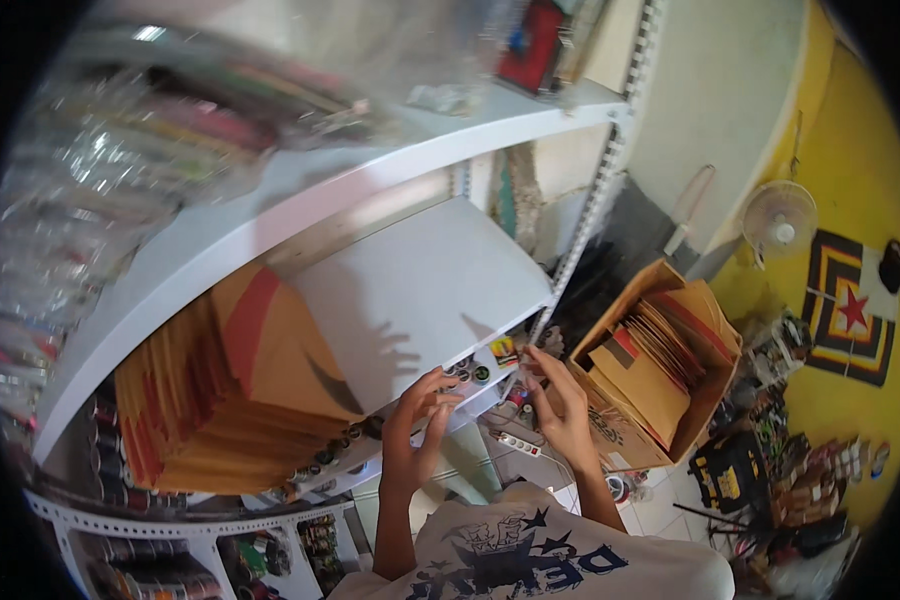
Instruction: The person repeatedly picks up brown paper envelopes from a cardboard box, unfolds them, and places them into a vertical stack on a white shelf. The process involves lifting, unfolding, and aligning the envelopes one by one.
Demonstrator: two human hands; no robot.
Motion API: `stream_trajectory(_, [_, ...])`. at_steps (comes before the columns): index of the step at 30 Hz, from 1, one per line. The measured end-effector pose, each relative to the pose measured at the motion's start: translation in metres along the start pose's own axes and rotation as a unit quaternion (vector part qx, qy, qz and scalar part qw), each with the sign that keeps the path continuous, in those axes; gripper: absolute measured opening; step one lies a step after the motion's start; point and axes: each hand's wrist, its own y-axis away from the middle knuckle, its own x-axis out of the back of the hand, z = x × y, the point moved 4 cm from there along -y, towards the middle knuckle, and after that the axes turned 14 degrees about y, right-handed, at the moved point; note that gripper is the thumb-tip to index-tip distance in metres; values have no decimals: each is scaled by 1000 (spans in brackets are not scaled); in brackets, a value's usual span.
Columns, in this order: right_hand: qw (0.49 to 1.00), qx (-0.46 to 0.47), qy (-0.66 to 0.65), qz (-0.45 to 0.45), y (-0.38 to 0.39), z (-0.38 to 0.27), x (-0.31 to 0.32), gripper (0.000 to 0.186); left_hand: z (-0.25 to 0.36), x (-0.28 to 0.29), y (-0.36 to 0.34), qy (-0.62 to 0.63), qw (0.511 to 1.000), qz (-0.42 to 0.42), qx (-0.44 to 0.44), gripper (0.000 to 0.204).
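My left hand is raised near the front edge of a white metal shelf, its fingers curved and apart with nothing in them. My right hand is opposite it, by the shelf's right post, also open with thumb and fingers apart. Small round cans or spools show on the level below, between and behind my hands. To the left on the shelf stands a thick stack of brown folded cardboard or envelopes. A shadow of a hand falls on the shelf surface.
A cardboard box of brown envelopes stands at the right. An upper shelf holds plastic-wrapped items. A power strip lies below. A wall fan, a yellow wall and piled goods are at the far right. Lower shelving runs along the bottom left.
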Motion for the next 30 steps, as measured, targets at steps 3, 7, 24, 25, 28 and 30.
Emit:
stream_trajectory(3, [998, -35, 38, 47, 11, 24, 47, 51, -16, -46, -20, 60, 997, -28, 46, 47])
stream_trajectory(7, [985, -110, 63, 113, 38, 58, 110, 49, -31, -120, -47, 93, 985, -128, 67, 50])
stream_trajectory(24, [907, -316, 275, -34, 159, 262, 222, 76, -208, -346, -58, -104, 885, -441, 113, 57])
stream_trajectory(25, [898, -337, 273, -68, 165, 271, 218, 83, -223, -351, -54, -132, 873, -450, 136, 59])
stream_trajectory(28, [896, -374, 220, -92, 176, 295, 209, 84, -262, -362, -46, -165, 842, -480, 182, 63])
stream_trajectory(30, [906, -354, 210, -101, 182, 312, 205, 86, -287, -367, -38, -179, 843, -490, 135, 64])
